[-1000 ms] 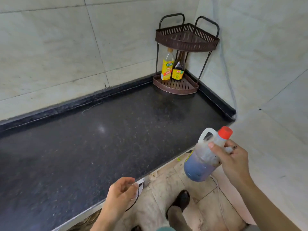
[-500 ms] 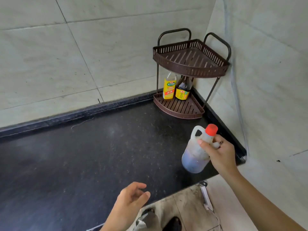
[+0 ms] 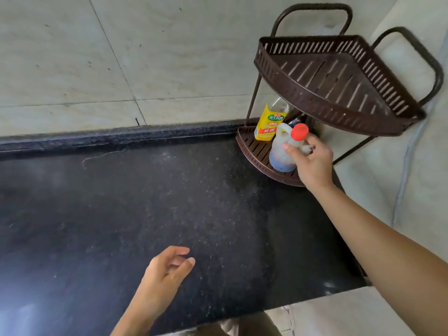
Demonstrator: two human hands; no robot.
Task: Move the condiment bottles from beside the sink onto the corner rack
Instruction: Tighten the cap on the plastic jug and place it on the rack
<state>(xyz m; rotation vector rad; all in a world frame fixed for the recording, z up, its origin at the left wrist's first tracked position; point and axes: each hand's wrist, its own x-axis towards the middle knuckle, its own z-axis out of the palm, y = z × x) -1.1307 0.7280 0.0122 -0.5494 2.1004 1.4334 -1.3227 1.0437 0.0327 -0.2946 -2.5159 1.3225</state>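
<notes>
The right hand (image 3: 312, 161) is clasped around the neck of a red-capped jug (image 3: 282, 151), holding it upright over the front of the corner rack's lower shelf (image 3: 254, 151); whether its base rests there I cannot tell. Just behind the grip stands a yellow-labelled bottle (image 3: 269, 124), the upper shelf (image 3: 339, 100) overhanging close above. The left hand (image 3: 167, 270) hovers with loosely spread fingers, holding nothing, over the black counter (image 3: 121, 202) near its front edge.
</notes>
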